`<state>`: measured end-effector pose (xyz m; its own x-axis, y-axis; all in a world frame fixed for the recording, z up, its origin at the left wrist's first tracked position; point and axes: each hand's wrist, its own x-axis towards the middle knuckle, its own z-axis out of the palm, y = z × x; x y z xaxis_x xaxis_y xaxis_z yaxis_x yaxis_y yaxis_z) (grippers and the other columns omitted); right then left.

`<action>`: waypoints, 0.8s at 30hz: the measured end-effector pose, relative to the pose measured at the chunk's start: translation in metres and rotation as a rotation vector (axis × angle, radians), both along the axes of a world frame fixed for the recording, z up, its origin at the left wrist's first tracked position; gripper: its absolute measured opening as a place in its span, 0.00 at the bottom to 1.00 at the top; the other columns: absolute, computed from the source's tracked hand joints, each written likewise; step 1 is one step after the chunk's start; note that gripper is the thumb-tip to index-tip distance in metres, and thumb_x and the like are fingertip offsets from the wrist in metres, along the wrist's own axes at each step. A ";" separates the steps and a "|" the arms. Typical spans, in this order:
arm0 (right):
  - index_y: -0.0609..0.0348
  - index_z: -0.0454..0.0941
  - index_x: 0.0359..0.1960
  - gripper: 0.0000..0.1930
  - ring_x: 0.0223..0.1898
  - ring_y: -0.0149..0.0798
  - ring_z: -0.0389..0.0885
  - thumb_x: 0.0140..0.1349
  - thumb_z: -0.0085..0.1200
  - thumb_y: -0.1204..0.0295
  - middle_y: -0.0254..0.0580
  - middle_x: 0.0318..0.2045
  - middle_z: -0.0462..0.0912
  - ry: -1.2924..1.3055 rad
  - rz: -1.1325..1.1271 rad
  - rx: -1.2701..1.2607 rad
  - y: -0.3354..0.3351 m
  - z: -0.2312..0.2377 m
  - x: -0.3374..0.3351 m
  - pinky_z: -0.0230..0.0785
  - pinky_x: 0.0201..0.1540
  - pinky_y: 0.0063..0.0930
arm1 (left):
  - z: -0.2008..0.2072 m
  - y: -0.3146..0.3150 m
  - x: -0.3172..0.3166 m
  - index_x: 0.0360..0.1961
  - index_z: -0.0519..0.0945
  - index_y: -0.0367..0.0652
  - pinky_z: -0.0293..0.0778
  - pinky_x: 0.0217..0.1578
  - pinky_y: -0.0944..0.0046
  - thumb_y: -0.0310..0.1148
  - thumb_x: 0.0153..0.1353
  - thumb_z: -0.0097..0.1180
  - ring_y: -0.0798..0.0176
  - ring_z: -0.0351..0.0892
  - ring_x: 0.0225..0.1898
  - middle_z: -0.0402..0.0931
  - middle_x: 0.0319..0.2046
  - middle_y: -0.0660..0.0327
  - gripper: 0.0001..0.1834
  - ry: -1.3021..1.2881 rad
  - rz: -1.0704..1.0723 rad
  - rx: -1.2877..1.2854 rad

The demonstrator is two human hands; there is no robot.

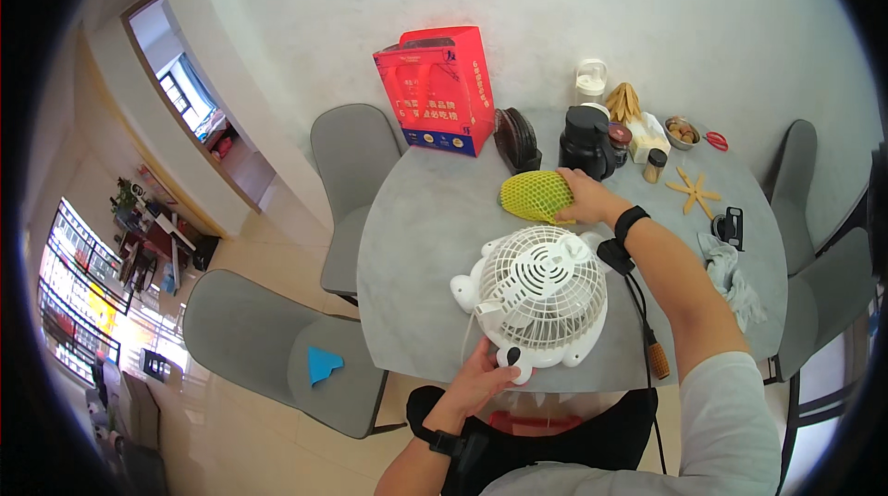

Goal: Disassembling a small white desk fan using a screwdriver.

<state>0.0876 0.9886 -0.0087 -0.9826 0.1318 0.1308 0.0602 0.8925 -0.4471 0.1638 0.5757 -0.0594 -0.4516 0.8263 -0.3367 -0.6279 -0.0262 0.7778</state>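
A white electric fan (546, 288) with a round grille lies on its front on the grey table, its back facing up. My left hand (479, 381) pinches a rounded white knob at the fan's near edge, thumb on top. Beyond the fan, an oblong fruit in a yellow-green foam net (536, 196) rests on the tabletop. My right hand (589, 198) reaches over the fan's right side and closes around the right end of that fruit; some fingertips are hidden. A black cord with an adapter (615, 256) runs down beside the fan.
On the grey table (416, 246) stand a red paper bag (435, 93), a black jug (585, 142), a spice jar (654, 166), a tissue pack (649, 140) and a bowl (683, 132). A wooden trivet (694, 192) and cloth (731, 281) lie right. Grey chairs (250, 339) surround it.
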 end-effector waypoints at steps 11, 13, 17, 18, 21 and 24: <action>0.61 0.81 0.55 0.25 0.47 0.51 0.84 0.59 0.70 0.62 0.54 0.48 0.83 0.397 -0.039 0.132 -0.076 0.095 0.063 0.77 0.49 0.41 | -0.008 0.006 -0.001 0.78 0.50 0.51 0.82 0.57 0.52 0.14 0.64 0.55 0.48 0.82 0.58 0.73 0.64 0.52 0.46 -0.009 0.024 0.036; 0.61 0.83 0.50 0.21 0.40 0.49 0.85 0.61 0.68 0.61 0.52 0.40 0.84 0.224 0.062 0.068 -0.133 0.134 0.094 0.76 0.43 0.40 | -0.006 0.000 -0.003 0.78 0.50 0.51 0.83 0.56 0.52 0.15 0.65 0.55 0.51 0.82 0.58 0.73 0.64 0.53 0.45 0.034 0.031 -0.018; 0.58 0.86 0.38 0.18 0.26 0.49 0.84 0.65 0.64 0.54 0.45 0.22 0.83 0.022 0.294 0.104 -0.205 0.126 0.142 0.74 0.31 0.42 | -0.002 0.002 -0.002 0.79 0.49 0.50 0.83 0.55 0.52 0.16 0.66 0.56 0.54 0.81 0.59 0.72 0.64 0.53 0.45 0.022 0.007 0.017; 0.58 0.86 0.36 0.19 0.26 0.51 0.84 0.66 0.62 0.52 0.47 0.21 0.82 -0.046 0.322 0.143 -0.215 0.118 0.148 0.74 0.31 0.43 | -0.004 0.002 -0.001 0.79 0.49 0.50 0.82 0.55 0.53 0.17 0.66 0.56 0.55 0.80 0.60 0.72 0.64 0.53 0.45 0.042 0.005 0.040; 0.60 0.85 0.32 0.23 0.25 0.55 0.84 0.67 0.59 0.49 0.50 0.19 0.82 -0.104 0.312 0.212 -0.236 0.107 0.163 0.75 0.30 0.46 | -0.002 0.003 0.002 0.79 0.49 0.49 0.82 0.55 0.53 0.18 0.66 0.57 0.56 0.78 0.61 0.71 0.64 0.54 0.44 0.086 0.001 0.068; 0.61 0.84 0.30 0.25 0.24 0.57 0.84 0.67 0.57 0.48 0.52 0.19 0.82 -0.105 0.248 0.270 -0.249 0.104 0.165 0.75 0.29 0.48 | -0.005 0.003 0.004 0.78 0.50 0.48 0.82 0.55 0.54 0.20 0.66 0.57 0.57 0.78 0.61 0.71 0.63 0.54 0.44 0.107 0.000 0.054</action>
<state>0.2529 0.7396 0.0957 -0.9902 -0.1373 0.0253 -0.1395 0.9705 -0.1965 0.1677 0.5789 -0.0644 -0.4827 0.8418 -0.2418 -0.5413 -0.0697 0.8380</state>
